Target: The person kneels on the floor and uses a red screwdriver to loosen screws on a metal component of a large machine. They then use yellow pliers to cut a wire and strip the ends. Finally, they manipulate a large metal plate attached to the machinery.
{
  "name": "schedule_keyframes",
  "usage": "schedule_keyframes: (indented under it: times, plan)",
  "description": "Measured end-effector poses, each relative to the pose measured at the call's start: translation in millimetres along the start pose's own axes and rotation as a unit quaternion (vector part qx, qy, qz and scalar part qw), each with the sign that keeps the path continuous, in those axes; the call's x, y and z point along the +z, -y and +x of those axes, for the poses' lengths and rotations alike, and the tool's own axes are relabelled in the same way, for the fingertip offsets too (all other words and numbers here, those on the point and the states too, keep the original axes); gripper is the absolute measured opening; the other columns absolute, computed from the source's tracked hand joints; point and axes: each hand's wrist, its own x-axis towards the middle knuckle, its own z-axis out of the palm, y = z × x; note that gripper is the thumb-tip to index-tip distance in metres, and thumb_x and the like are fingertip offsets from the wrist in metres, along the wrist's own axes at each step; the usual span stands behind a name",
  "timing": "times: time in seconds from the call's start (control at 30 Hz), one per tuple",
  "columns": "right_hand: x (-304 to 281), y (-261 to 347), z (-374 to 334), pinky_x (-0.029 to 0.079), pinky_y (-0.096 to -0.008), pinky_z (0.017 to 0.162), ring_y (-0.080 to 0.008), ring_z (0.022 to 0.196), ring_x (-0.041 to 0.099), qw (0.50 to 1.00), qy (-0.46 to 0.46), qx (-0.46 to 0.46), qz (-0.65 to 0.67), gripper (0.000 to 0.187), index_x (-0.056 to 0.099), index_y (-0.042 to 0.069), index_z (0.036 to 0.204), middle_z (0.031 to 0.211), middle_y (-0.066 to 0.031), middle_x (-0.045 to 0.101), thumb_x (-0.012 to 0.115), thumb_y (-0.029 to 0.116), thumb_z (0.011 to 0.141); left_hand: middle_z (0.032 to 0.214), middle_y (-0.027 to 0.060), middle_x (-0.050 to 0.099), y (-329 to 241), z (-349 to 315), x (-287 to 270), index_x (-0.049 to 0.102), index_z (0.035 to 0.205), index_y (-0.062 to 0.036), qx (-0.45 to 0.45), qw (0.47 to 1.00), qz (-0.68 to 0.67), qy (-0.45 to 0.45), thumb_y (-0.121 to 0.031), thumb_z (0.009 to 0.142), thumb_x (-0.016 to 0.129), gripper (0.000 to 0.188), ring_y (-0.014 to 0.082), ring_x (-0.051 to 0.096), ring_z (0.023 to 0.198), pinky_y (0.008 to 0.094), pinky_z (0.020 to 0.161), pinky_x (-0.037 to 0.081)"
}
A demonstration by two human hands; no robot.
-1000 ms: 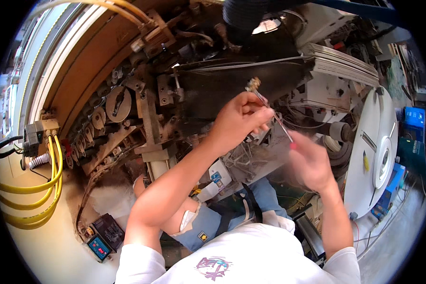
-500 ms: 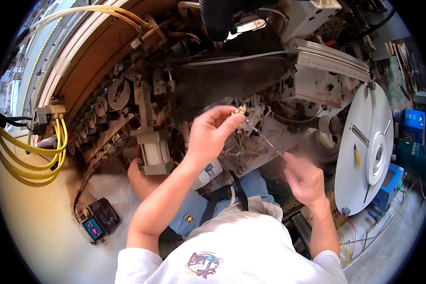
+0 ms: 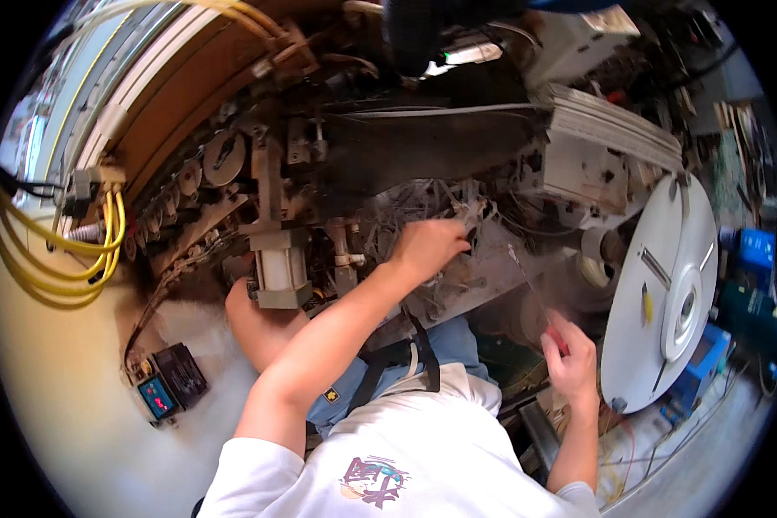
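Observation:
My right hand (image 3: 571, 356) is closed round the red handle of a screwdriver (image 3: 533, 289). The thin shaft points up and away to the left, its tip in the air and blurred. My left hand (image 3: 430, 250) is over a heap of pale, thin scraps (image 3: 440, 207) on the machine, back of the hand up. Its fingers curl downward, mostly out of sight, and I cannot make out what they hold. A whitish clump of small parts (image 3: 473, 211) lies just beyond the fingertips.
Left of my hands stands a metal cylinder block (image 3: 282, 268). A large white disc (image 3: 660, 298) stands upright at the right, with blue boxes (image 3: 708, 350) behind it. Yellow hoses (image 3: 104, 268) loop at the far left, above a small display unit (image 3: 157, 397).
My left hand has moved right and down to the scrap heap from holding up a small brass-coloured part. The screwdriver tip has come away from that part, as my right hand drew back nearer me.

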Motion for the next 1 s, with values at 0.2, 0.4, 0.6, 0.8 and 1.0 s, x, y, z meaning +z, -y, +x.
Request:
schedule_keyframes:
  times: [0.2, 0.4, 0.6, 0.8, 1.0]
  plan:
    - [15, 30, 19, 0.052, -0.0295, 0.064, -0.0149, 0.069, 0.060, 0.982, 0.042, 0.053, 0.174, 0.042, 0.058, 0.000, 0.130, 0.087, -0.0071, 0.064, 0.067, 0.005, 0.089, 0.093, 0.0174, 0.072, -17, -17, -43, 0.075, 0.097, -0.0074, -0.052, 0.975, 0.047, 0.212, -0.023, 0.089, 0.070, 0.019, 0.0382, 0.069, 0.087, 0.0468, 0.078, 0.055]
    - [28, 134, 74, 0.046, -0.0239, 0.056, -0.0079, 0.065, 0.055, 0.953, 0.108, 0.080, 0.272, 0.039, 0.052, 0.002, 0.132, 0.088, -0.0025, 0.061, 0.062, 0.009, 0.095, 0.096, 0.0128, 0.075, -9, -26, -113, 0.071, 0.108, -0.0100, -0.111, 0.980, -0.004, 0.163, -0.029, 0.092, 0.068, 0.025, 0.0348, 0.071, 0.090, 0.0439, 0.078, 0.054]
    - [38, 204, 136, 0.054, -0.0339, 0.078, -0.0250, 0.083, 0.071, 0.979, -0.023, -0.199, -0.047, 0.035, 0.064, -0.001, 0.125, 0.099, -0.0174, 0.072, 0.064, 0.012, 0.092, 0.100, 0.0099, 0.076, 18, -19, -145, 0.068, 0.117, -0.0090, -0.060, 0.993, -0.097, 0.007, -0.033, 0.093, 0.069, 0.034, 0.0294, 0.073, 0.089, 0.0401, 0.078, 0.056]
    - [34, 283, 165, 0.054, -0.0440, 0.083, -0.0403, 0.095, 0.068, 0.918, -0.068, -0.277, -0.276, 0.032, 0.066, 0.000, 0.120, 0.104, -0.0217, 0.070, 0.063, 0.012, 0.090, 0.110, 0.0099, 0.073, 26, 47, -144, 0.052, 0.134, -0.0075, -0.087, 0.729, -0.679, 0.003, -0.046, 0.104, 0.055, 0.049, 0.0206, 0.071, 0.084, 0.0348, 0.071, 0.055]
    - [63, 310, 220, 0.054, -0.0478, 0.075, -0.0390, 0.085, 0.068, 0.826, -0.028, -0.339, -0.449, 0.030, 0.068, 0.002, 0.118, 0.091, -0.0185, 0.069, 0.063, 0.014, 0.091, 0.099, 0.0077, 0.072, 30, 95, -152, 0.063, 0.112, -0.0068, -0.152, 0.743, -0.636, -0.146, -0.048, 0.107, 0.046, 0.045, 0.0179, 0.069, 0.083, 0.0328, 0.070, 0.054]
